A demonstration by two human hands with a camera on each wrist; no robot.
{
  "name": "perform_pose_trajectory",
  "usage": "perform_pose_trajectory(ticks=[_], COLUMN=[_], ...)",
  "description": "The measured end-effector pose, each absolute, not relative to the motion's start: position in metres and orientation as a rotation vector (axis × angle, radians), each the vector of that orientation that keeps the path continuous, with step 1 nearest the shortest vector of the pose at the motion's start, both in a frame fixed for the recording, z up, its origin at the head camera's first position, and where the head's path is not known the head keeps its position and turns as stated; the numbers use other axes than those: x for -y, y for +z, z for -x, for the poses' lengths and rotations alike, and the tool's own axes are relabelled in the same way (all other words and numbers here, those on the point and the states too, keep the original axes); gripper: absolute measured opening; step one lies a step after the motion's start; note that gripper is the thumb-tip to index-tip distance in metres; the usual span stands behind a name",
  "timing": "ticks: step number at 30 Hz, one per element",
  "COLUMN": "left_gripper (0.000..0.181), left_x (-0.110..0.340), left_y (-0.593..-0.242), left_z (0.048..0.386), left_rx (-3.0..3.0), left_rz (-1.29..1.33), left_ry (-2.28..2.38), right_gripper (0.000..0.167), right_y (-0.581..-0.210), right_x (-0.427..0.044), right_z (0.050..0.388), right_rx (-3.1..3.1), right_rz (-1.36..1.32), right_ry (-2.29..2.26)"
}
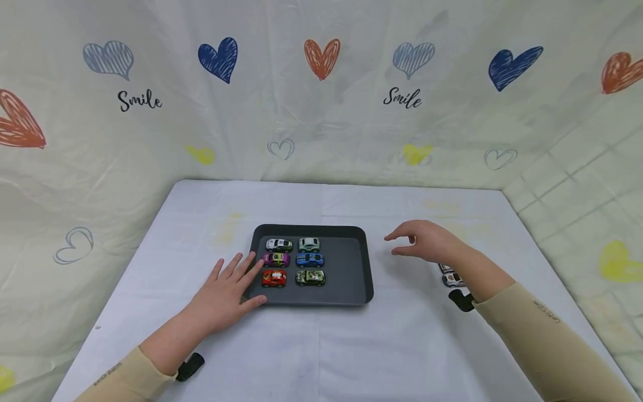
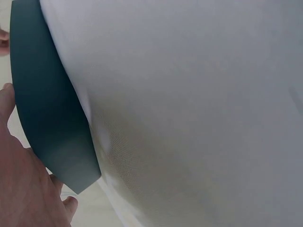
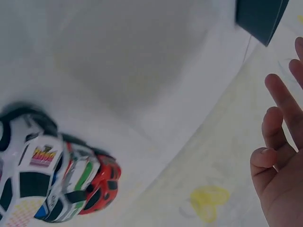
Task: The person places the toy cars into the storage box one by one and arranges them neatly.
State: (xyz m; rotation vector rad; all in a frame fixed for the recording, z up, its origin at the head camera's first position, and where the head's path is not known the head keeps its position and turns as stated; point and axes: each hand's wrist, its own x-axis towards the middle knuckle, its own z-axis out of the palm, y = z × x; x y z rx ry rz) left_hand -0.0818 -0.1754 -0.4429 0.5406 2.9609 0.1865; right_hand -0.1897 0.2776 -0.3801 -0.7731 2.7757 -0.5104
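A dark grey tray [image 1: 346, 271] lies on the table with several toy cars in two columns. On its left are a white-and-black car [image 1: 278, 245], a purple car [image 1: 276, 260] and a red car [image 1: 274, 278]. Beside them sit a pale green car [image 1: 308, 244], a blue car [image 1: 310, 260] and a camouflage car [image 1: 310, 278]. My left hand [image 1: 223, 301] rests on the tray's left edge, fingers spread. To the right of the tray, my right hand [image 1: 427, 240] hovers over the table, fingers loosely bent, holding nothing.
Under my right forearm stand more toy cars, partly hidden: a white car [image 3: 35, 168], a green-striped white car [image 3: 78, 182] and a red car [image 3: 106, 182]. A white cloth [image 1: 321, 352] covers the table. Behind it hangs a heart-printed curtain [image 1: 361, 128].
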Motion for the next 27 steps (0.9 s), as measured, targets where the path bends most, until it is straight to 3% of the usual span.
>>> perform_pose_trajectory(ticks=[18,27], left_gripper=[0.084,0.085], left_x=[0.177,0.177], left_y=[-0.446,-0.443], left_z=[0.084,0.083], left_rx=[-2.965,-2.952], left_rz=[-0.545,-0.549], left_ry=[0.182,0.168], right_gripper=[0.042,0.039], right_y=[-0.385,-0.39], right_x=[-0.364,-0.387], right_z=[0.194,0.195], right_rx=[-2.745,-2.76], right_rz=[0.416,0.392], right_ry=[-0.483,-0.493])
